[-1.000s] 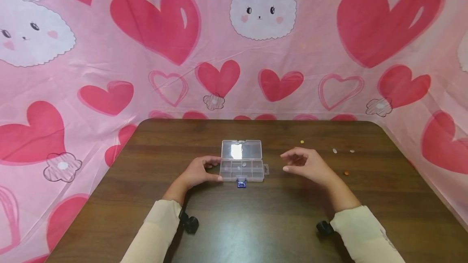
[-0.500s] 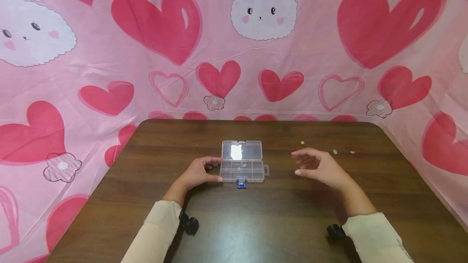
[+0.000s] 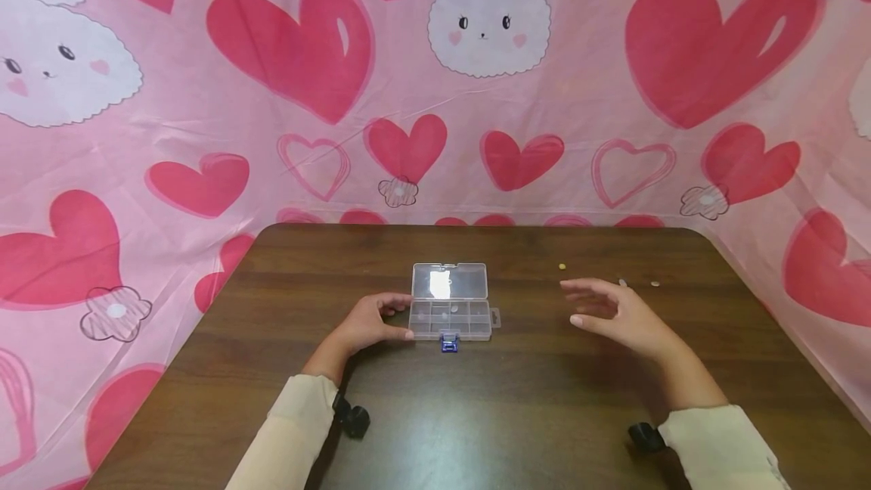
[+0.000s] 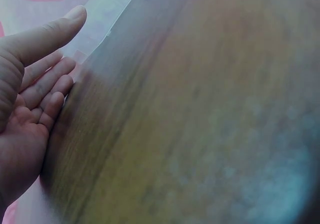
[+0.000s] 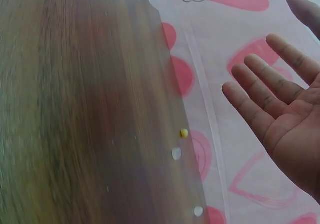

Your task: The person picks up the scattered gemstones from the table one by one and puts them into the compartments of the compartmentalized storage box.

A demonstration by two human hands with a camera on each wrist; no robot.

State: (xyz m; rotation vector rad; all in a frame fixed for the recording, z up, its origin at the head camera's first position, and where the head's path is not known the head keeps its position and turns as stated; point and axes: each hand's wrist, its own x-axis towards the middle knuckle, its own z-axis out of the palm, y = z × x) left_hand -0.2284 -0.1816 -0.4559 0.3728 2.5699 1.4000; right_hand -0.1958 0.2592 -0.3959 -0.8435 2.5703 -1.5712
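Note:
A clear plastic compartment box (image 3: 469, 317) lies on the table with its lid (image 3: 469, 278) raised and its blue latch (image 3: 449, 343) at the front. A few small pale pieces sit in its compartments. My left hand (image 3: 367, 321) holds the box's left end, thumb at the front corner and fingers toward the hinge. The left wrist view shows that thumb over the box wall (image 4: 95, 39). To the right, my right hand (image 3: 622, 317) hovers above the table with nothing in it, fingers spread in the right wrist view. It partly covers a small white oval piece (image 3: 622, 282).
A small yellow piece (image 3: 562, 266) lies at the back right of the brown wooden table (image 3: 435, 429). Farther right lies another pale piece (image 3: 655, 283). Behind the table hangs a pink cloth (image 3: 578, 97) printed with hearts and rabbits.
My right hand has moved rightward, away from the box, toward the loose pieces. An orange piece on the right is now hidden behind it. The left hand and box have stayed put.

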